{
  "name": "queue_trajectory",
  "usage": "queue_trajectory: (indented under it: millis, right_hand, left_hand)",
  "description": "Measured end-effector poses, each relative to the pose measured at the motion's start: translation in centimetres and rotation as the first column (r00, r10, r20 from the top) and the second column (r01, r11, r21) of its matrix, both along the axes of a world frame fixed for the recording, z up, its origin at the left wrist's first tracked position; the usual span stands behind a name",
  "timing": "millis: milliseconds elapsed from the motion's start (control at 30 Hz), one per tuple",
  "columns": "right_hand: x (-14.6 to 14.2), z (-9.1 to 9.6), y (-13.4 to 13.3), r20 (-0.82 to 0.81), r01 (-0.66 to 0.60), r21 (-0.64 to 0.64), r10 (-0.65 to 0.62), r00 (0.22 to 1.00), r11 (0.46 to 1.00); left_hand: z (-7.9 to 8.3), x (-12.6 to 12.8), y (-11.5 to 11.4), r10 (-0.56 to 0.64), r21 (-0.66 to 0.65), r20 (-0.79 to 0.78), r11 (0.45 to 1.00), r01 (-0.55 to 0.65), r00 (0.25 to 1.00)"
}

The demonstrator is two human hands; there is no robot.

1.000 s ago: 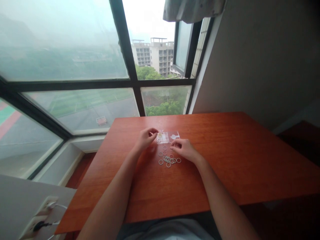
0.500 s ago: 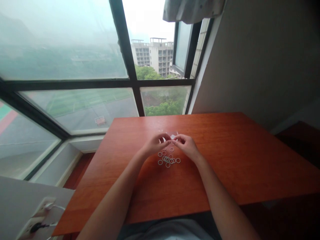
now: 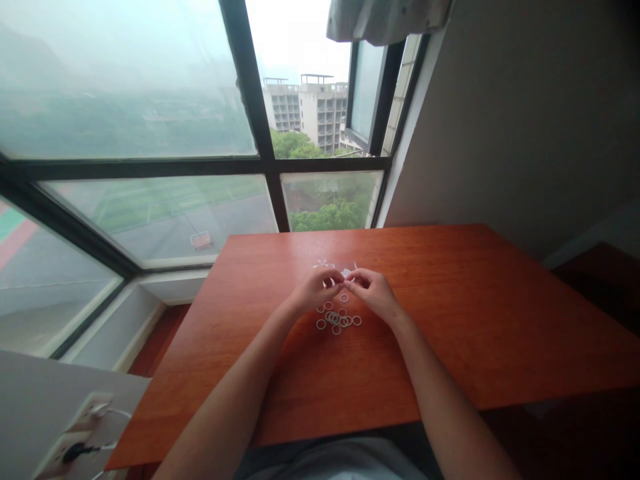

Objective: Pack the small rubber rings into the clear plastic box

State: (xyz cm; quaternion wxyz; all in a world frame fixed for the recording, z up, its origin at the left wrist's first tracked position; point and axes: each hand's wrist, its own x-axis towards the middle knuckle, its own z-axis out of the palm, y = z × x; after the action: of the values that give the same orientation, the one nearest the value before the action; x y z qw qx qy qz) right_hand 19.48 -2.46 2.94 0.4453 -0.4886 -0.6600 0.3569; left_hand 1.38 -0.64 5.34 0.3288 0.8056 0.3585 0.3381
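- Just changed: L hand (image 3: 315, 291) is over from the clear plastic (image 3: 323, 264) to meet R hand (image 3: 373, 291); a sec ago they're well apart, now fingertips are together, just beyond the ring pile (image 3: 334, 319). Vs half a sec ago, hardly any shift.
- Meaning (my read): both hands prob. work one small spot together now, rather than separate things.
- L hand: thumb + fingers curled, tips bunched against R's; grasping smth tiny or nothing, can't make out.
- R hand: same pinch-like pose, tips meeting L's; contents hidden, too small to see.
- White scrap (image 3: 346, 273): right behind the fingertips, on the far side of the pile; can't say if touched or held.
- Clear plastic: mostly behind L hand, far side of the pile, slightly left; only bits show.
- Rings: on table (image 3: 450, 287), near side of both hands. Lone ring (image 3: 341, 299) sits btwn pile and fingertips, apart from pile.
- Orientation: rings look flat, holes facing up; round, so no long axis each & no pointing end. Overlapping ones form a rough row, long axis approx L–R across the pile. Scrap's axis unclear.
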Motion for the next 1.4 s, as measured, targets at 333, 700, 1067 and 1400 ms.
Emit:
queue_trajectory:
  millis: [333,700,1067,1400]
  right_hand:
    - [0.0,-0.3,0.1,-0.004,0.022,-0.001,-0.022,1.0,1.0]
    - [0.1,-0.3,0.1,0.056,0.039,0.014,-0.04,0.998,0.999]
    - [0.2,-0.3,0.1,0.076,0.029,0.012,-0.03,0.997,1.0]
    - [-0.4,0.0,-0.7,0.25,-0.233,-0.099,0.251,0.935,0.967]
  left_hand:
    - [0.4,-2.9,1.5,0.245,0.057,0.06,0.967,-0.248,0.968]
    - [-1.2,-4.6,2.8,0.317,0.044,-0.015,0.948,-0.316,0.948]
    - [-1.0,-4.6,2.6,0.312,0.036,-0.01,0.95,-0.311,0.95]
    - [-1.5,-4.4,2.7,0.3,0.043,-0.016,0.953,-0.299,0.954]
